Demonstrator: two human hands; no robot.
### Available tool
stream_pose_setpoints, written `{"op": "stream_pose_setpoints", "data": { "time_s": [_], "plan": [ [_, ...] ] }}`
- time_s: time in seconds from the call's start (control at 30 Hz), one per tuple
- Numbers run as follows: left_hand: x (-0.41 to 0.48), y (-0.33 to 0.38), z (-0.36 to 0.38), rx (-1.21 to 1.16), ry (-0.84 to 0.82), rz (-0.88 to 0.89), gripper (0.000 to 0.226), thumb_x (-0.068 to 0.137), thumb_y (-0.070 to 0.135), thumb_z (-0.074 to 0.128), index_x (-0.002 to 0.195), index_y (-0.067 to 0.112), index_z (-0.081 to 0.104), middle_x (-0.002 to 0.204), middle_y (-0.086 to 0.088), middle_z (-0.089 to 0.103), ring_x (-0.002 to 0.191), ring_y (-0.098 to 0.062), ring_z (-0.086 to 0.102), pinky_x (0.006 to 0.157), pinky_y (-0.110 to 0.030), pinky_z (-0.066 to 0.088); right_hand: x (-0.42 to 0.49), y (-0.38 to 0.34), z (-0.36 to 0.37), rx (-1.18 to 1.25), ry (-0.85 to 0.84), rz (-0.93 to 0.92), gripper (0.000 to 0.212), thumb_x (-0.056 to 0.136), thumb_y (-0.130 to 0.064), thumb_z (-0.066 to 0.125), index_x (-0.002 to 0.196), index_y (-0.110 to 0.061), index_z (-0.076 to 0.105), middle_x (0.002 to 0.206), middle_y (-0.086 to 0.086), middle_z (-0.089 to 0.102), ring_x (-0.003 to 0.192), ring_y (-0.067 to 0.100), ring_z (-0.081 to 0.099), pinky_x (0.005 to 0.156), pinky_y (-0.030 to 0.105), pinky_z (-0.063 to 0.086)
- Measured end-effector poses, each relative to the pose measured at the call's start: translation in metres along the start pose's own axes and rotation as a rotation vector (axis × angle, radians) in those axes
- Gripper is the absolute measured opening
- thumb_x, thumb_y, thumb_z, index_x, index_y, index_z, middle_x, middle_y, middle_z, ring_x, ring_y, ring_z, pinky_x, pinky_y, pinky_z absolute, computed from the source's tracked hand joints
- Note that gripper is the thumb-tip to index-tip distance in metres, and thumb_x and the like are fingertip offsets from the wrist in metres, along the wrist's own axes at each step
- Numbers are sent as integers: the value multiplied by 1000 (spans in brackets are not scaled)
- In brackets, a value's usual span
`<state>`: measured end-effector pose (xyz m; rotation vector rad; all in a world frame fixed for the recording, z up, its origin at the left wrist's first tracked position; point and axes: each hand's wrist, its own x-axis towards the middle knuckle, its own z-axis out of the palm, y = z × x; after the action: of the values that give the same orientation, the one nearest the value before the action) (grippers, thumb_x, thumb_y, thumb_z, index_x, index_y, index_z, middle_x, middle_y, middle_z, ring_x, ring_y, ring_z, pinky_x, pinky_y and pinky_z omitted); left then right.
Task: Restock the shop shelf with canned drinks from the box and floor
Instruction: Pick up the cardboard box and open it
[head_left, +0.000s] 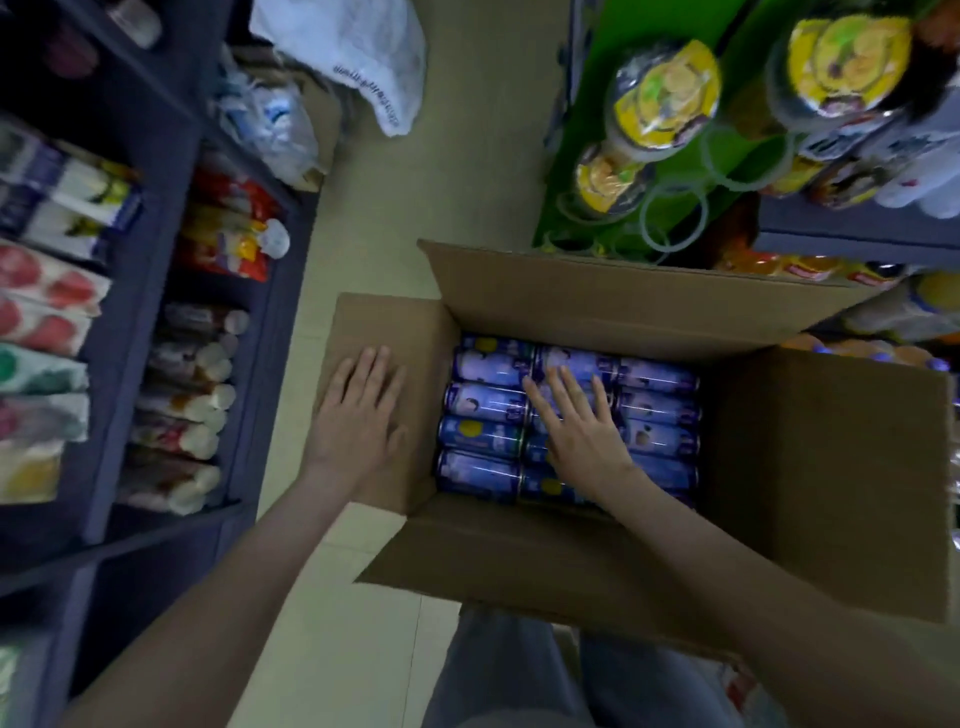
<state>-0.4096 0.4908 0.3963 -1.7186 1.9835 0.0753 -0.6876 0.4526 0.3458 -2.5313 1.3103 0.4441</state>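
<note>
Fingers (567, 387) of right hand (582, 434) are straight and spread, lying flat on the top layer of cans (483, 402). Nothing is gripped. Left hand (358, 410) is also flat, fingers only slightly apart, palm down on the left flap (384, 322) of the box (821, 467).

Cans are blue and lie on their sides in tight rows inside the box. The top layer looks full where the hand does not hide it.

Step, as judged: the very start of unloading. The box is open, the flap is held back and no can is lifted yet.

Next move, as judged: right fingers must curl round a single can. The rows are packed close, so there is little room to get fingertips between neighbours, and a can at the row's end may come out easiest. The left hand holding the flap down keeps the opening free.

The box stands on a pale tiled floor (374, 208) in a narrow aisle, with the person's legs (493, 670) at its near side. Dark shelves (130, 322) with cartons and bottles (187, 405) are at left. A green rack (582, 156) of yellow-topped jars (665, 98) is at right, just beyond the box. A white bag (353, 57) lies further up the aisle. I cannot tell which shelf takes the cans. The picture is motion-blurred and the labels are unreadable.
</note>
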Motion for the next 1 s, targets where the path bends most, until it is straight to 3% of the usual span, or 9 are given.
{"op": "stream_pose_setpoints", "data": {
  "time_s": [0.07,0.13,0.2,0.33,0.5,0.67,0.77,0.87,1.0],
  "plan": [
    [-4,-12,29,-44,-50,44,74,88,61,34,147,17,28,152,-19,27,145,-29,-4,115,-48,-4,11,-8,15,13,-60,-23,106,76,-25,74,149,-15,-2,155,15,17,143,29,8,110,53,8],
    [-4,-18,53,-96,-77,62,75,90,66,13,149,21,21,154,-17,22,145,-30,-9,114,-52,2,21,-13,32,9,-120,-40,103,89,-23,61,145,-19,-25,158,13,0,142,27,-10,112,48,-2],
    [0,-21,72,-132,-63,80,74,90,67,5,151,25,8,157,-16,11,145,-30,-7,114,-51,2,33,-18,47,13,-189,-46,91,97,-23,48,138,-19,-34,157,12,-14,143,28,-17,115,46,-5],
    [7,-24,98,-236,14,108,73,91,67,12,151,30,-5,159,-11,-9,146,-29,-7,115,-49,-3,60,-27,70,148,-276,4,78,98,-22,45,149,-15,-14,159,13,-3,146,29,-2,117,44,5],
    [8,-13,103,-334,136,52,70,91,63,22,150,24,16,157,-14,13,145,-32,5,114,-54,7,99,-28,88,296,-277,93,67,96,-30,50,148,-5,17,146,18,27,135,35,24,109,43,27],
    [10,5,94,-367,238,-46,69,91,59,31,145,17,27,153,-19,23,143,-34,11,114,-57,8,118,-26,88,208,-319,125,58,93,-36,52,139,-5,34,134,18,41,126,33,32,101,38,31],
    [10,6,92,-340,226,-63,69,92,59,29,146,17,24,154,-20,21,143,-33,11,113,-57,10,117,-26,83,206,-281,128,53,93,-34,53,136,-7,38,133,14,44,125,30,34,101,36,31],
    [8,7,89,-337,232,-32,66,93,54,30,147,16,24,154,-21,20,143,-31,12,114,-55,8,100,-26,81,247,-231,155,57,94,-30,53,140,-7,30,139,13,36,130,30,29,105,40,29],
    [5,17,85,-338,291,205,59,96,41,34,144,9,29,150,-15,32,142,-25,19,117,-46,4,65,-28,92,352,-102,220,51,91,-31,58,129,-4,37,130,16,40,121,30,35,100,38,34]
  ]
}}
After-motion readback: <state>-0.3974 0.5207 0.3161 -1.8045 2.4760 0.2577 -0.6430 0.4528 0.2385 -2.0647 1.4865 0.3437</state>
